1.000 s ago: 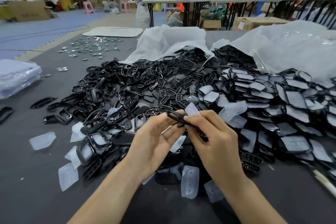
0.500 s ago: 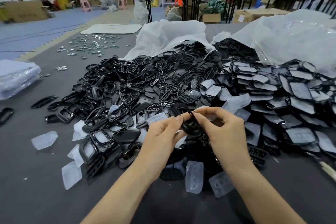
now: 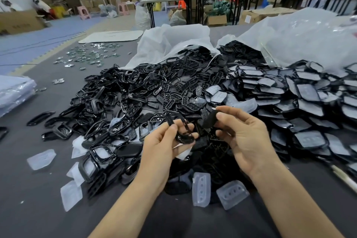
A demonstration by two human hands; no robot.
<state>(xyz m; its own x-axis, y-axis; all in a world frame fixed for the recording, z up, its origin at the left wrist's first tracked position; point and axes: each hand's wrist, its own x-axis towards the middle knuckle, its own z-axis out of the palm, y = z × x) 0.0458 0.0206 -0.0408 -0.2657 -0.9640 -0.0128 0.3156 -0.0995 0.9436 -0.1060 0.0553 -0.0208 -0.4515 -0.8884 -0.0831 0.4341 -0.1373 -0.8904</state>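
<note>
My left hand pinches a thin black plastic frame between thumb and fingers, holding it upright above the table. My right hand pinches a small flat black plastic piece between thumb and forefinger, a short gap to the right of the frame. Both hands hover over the near edge of a large heap of black frames and button grids. Clear rubbery keypad pieces lie on the dark table just below my hands.
A stack of black plates with film covers fills the right side, spilling from white plastic bags. Small shiny metal parts are scattered at the far left. A wrapped clear bundle sits at the left edge. Dark table surface lies near me.
My hands have drawn apart. The black frame stays in my left hand while my right hand has pulled a small black piece away to the right.
</note>
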